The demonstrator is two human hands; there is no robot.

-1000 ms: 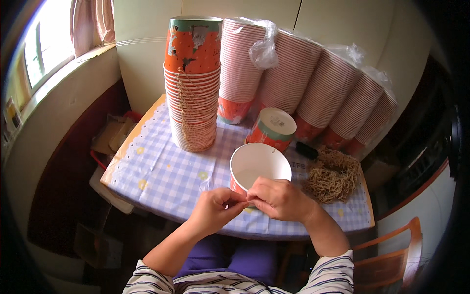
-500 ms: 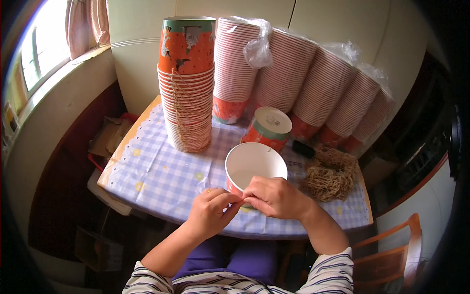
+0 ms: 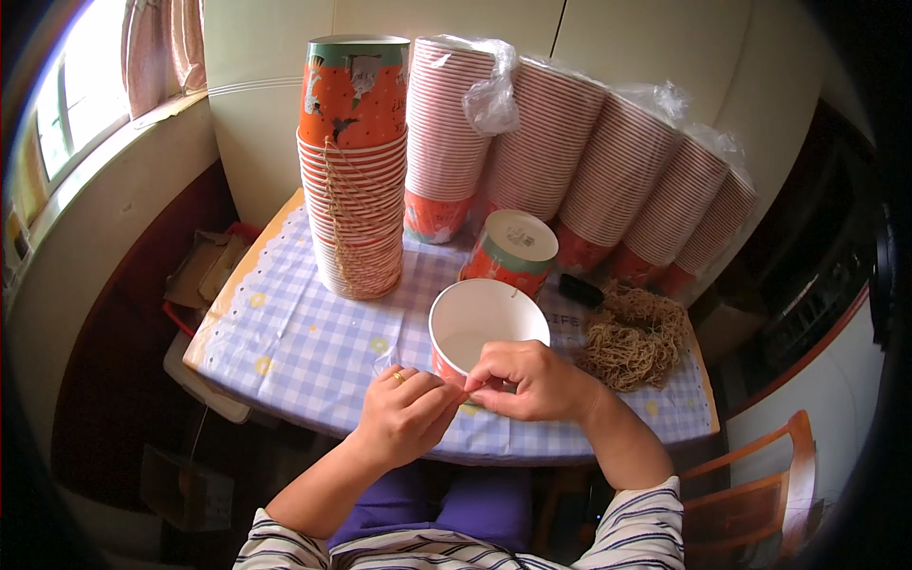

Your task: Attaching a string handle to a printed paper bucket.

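A paper bucket [image 3: 475, 328] with a white inside and an orange outside stands mouth up at the table's near edge. A short bit of twine shows on its far inner wall, just under the rim. At the bucket's near side my left hand [image 3: 407, 410], with a ring on one finger, is closed in a pinch. My right hand [image 3: 522, 378] pinches from the other side, thumb and forefinger meeting the left fingertips. What sits between the fingers is too small to make out. Behind the bucket, another orange bucket [image 3: 513, 258] with a green band rests upside down.
A tall stack of buckets [image 3: 353, 190] with twine handles hanging down stands at left. Several plastic-wrapped bucket stacks [image 3: 551, 133] line the back. A bundle of twine [image 3: 635, 342] lies right, beside a black object [image 3: 580, 290]. A wooden chair [image 3: 760, 489] is at lower right.
Both hands stay together at the bucket's near side. My left hand has rolled slightly, its knuckles now more on top, and a gap has opened inside my right hand's curled fingers.
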